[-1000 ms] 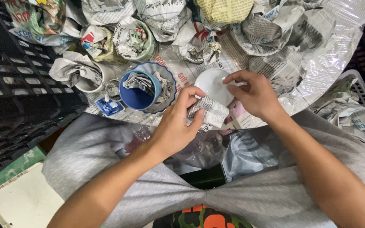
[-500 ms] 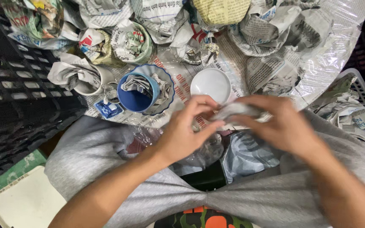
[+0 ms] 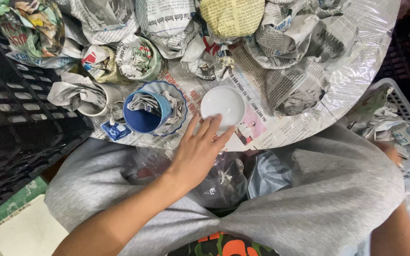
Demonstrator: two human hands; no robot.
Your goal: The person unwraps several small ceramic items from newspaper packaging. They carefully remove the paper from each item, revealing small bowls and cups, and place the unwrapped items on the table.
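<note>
My left hand lies open, fingers spread, with its fingertips on the near rim of a small white dish. The dish sits bare on a newspaper-covered round table. Left of it stands a blue cup stuffed with crumpled newspaper, on a blue-rimmed saucer. My right hand is far to the right, mostly hidden behind my grey-clad knee, beside a white basket holding crumpled newspaper. Its fingers are hidden from view.
Several newspaper-wrapped bundles crowd the far half of the table. A paper-wrapped white mug and a small blue-and-white piece sit at the left. Black crates stand left. Plastic bags lie between my knees.
Both hands were pulling a crumpled newspaper wrap over the dish. Now the wrap is gone from them, the right hand has swung right to the basket, and the left rests open at the dish.
</note>
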